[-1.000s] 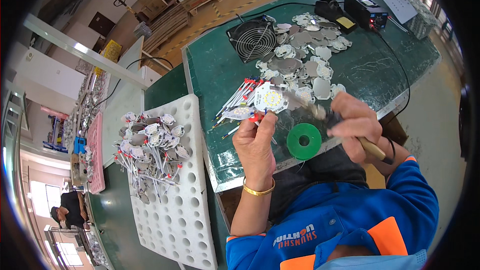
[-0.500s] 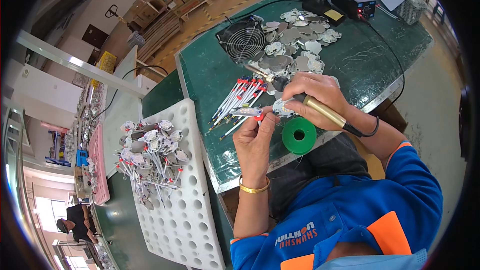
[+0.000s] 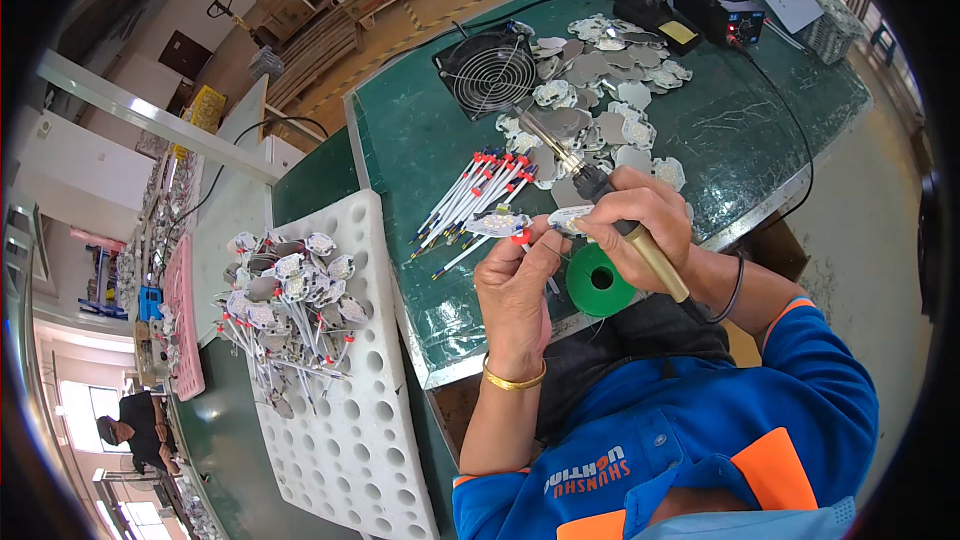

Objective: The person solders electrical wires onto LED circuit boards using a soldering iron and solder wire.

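Observation:
My left hand (image 3: 515, 290) pinches a white lamp circuit board (image 3: 492, 225) and a wire lead with a red connector (image 3: 521, 237), just above the bench. Close beside it, my right hand (image 3: 650, 225) is wrapped round a soldering iron (image 3: 655, 267), whose metal tip points up and away to the left. Its thumb and fingers also grip a second lamp board (image 3: 569, 219) by the edge. Below the two boards stands a green solder spool (image 3: 620, 297) at the bench edge. A bundle of white wire leads (image 3: 465, 202) with red connectors lies beyond my left hand.
Loose lamp boards (image 3: 610, 130) cover the bench beyond my hands, beside a black fan (image 3: 487, 75). At the far right are a soldering station (image 3: 718, 10) and an iron stand (image 3: 655, 15). Wired boards (image 3: 290, 290) pile on a white perforated foam tray (image 3: 365, 440) at left.
My right hand has turned the soldering iron steeper, its tip shifting right and away. The board in that hand now shows more edge-on. My left hand keeps its hold; the view has shifted slightly.

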